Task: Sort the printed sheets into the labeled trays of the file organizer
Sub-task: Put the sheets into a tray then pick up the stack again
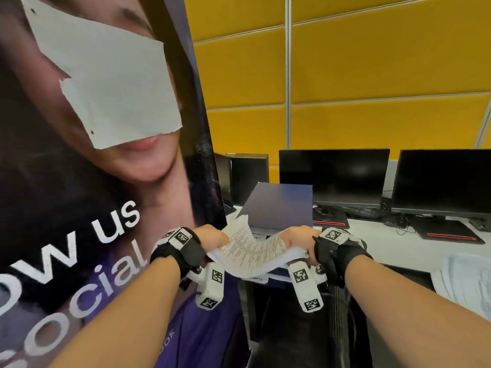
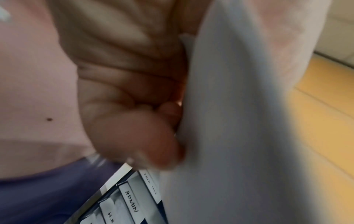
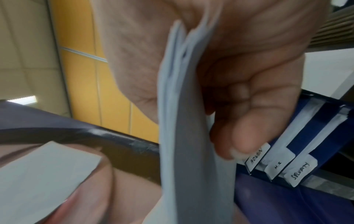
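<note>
Both hands hold a stack of printed sheets (image 1: 252, 252) in the air in front of the blue file organizer (image 1: 279, 205). My left hand (image 1: 212, 239) grips the stack's left edge, and the top sheet curls upward there. My right hand (image 1: 299, 241) grips the right edge. In the left wrist view the fingers (image 2: 134, 136) curl against the white paper (image 2: 239, 121). In the right wrist view thumb and fingers (image 3: 245, 106) clamp several sheets (image 3: 184, 121). Below lie the organizer's tray labels (image 3: 257, 156), reading ADMIN, H.R and SECURITY.
A tall printed banner (image 1: 93, 181) stands close on the left. Two dark monitors (image 1: 334, 176) sit at the back of the white desk (image 1: 372, 240). More printed sheets (image 1: 467, 282) lie on the desk at the right. A yellow panelled wall is behind.
</note>
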